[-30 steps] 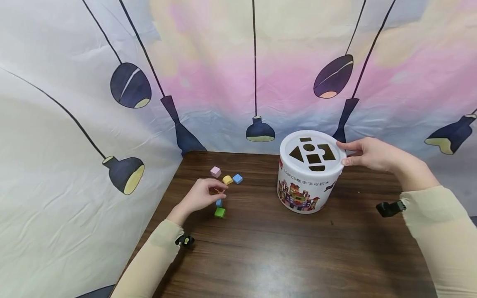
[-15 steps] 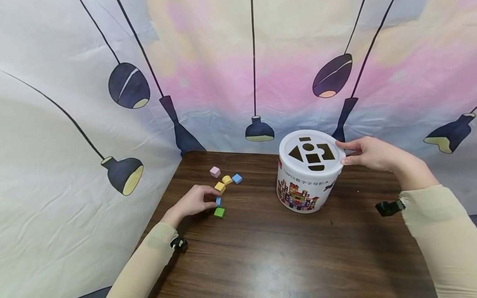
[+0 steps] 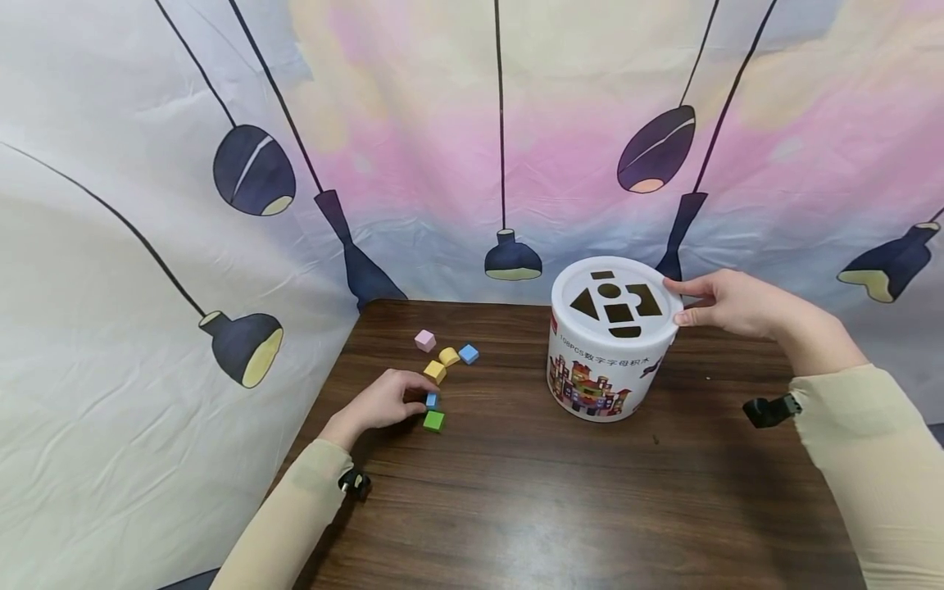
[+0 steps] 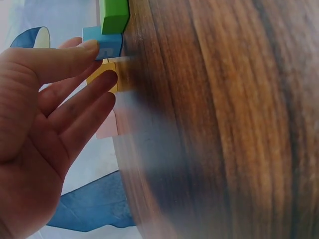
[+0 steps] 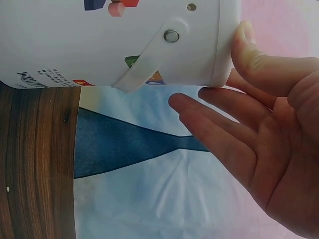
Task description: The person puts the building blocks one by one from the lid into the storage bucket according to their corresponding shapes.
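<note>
My left hand (image 3: 387, 399) is low over the table, thumb and index finger pinching a small blue block (image 3: 432, 401). In the left wrist view the thumb lies on the near face of this blue block (image 4: 108, 49), while the other fingers are loosely spread. A green block (image 3: 434, 421) sits right beside it, and a yellow block (image 3: 435, 372) is just beyond. On the right, my right hand (image 3: 726, 303) holds the lid rim of a white toy-block bucket (image 3: 605, 369) between thumb and fingers. Shaped holes are cut in its lid (image 3: 642, 334).
Farther back on the wooden table (image 3: 516, 500) lie a pink block (image 3: 425, 341), an arched yellow block (image 3: 449, 356) and another blue block (image 3: 468, 354). A backdrop cloth (image 3: 435, 164) with painted lamps hangs behind the table. The bucket's handle strap (image 5: 144, 64) hangs along its side.
My left hand has left the yellow block, which now shows uncovered, and has come toward me to the blue block. The right hand stays at the bucket's rim.
</note>
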The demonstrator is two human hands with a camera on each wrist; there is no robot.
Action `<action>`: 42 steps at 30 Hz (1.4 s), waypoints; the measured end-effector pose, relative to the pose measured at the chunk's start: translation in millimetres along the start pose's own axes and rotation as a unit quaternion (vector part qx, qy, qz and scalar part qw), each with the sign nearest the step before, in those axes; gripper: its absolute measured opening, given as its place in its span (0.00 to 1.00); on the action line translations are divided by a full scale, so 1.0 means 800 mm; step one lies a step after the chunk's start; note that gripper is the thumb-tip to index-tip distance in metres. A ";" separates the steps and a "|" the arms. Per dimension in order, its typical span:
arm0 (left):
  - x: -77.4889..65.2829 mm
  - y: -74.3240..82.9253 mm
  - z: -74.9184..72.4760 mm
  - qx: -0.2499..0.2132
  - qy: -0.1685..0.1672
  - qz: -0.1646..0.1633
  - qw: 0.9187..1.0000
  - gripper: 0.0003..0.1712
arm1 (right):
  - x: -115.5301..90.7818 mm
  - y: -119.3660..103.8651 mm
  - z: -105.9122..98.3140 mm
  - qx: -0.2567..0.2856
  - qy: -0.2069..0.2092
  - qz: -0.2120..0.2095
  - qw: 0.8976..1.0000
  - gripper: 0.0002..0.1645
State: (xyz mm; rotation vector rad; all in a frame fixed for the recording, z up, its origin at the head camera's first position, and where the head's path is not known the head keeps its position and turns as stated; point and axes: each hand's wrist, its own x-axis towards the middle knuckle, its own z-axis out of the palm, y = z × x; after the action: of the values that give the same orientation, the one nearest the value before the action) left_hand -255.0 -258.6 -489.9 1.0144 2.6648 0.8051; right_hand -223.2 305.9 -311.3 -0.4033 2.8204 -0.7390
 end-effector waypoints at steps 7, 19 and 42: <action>0.001 -0.006 -0.002 -0.001 -0.003 0.012 1.000 0.22 | 0.001 -0.002 -0.001 0.000 -0.002 0.004 1.000 0.46; 0.004 -0.008 0.002 0.010 0.004 -0.018 1.000 0.18 | -0.001 -0.003 -0.001 0.000 -0.010 0.005 1.000 0.43; 0.001 -0.007 0.003 0.018 0.030 -0.037 0.999 0.09 | -0.002 -0.002 0.003 0.021 -0.004 -0.024 0.999 0.43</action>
State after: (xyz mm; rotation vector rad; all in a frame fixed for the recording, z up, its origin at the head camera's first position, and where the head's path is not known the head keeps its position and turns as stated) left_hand -257.6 -260.2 -495.0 0.9079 2.7593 0.7871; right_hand -220.5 303.9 -312.4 -0.4687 2.7901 -0.8041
